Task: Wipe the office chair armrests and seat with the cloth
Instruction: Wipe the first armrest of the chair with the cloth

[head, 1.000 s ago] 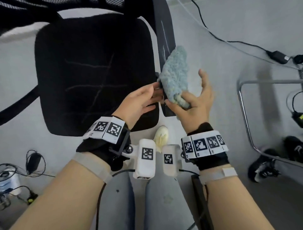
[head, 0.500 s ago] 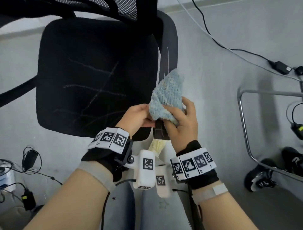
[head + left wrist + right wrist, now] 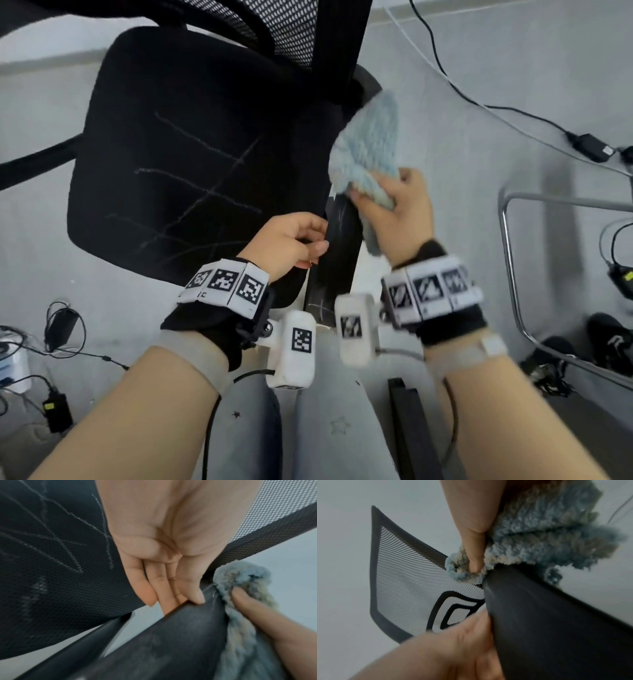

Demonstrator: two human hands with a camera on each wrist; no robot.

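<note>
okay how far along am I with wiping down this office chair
Nothing looks finished yet. In hand: your right hand grips the blue cloth against the right armrest, which your left hand steadies at its inner edge; pale marks show near the armrest's front end. Left: the seat, where pale chalky lines still cross the fabric, and the other armrest, untouched at far left.

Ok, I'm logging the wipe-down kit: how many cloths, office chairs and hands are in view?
Cloth: 1
Office chair: 1
Hands: 2, left hand gripping its armrest, right hand holding the cloth
Total: 4
</note>
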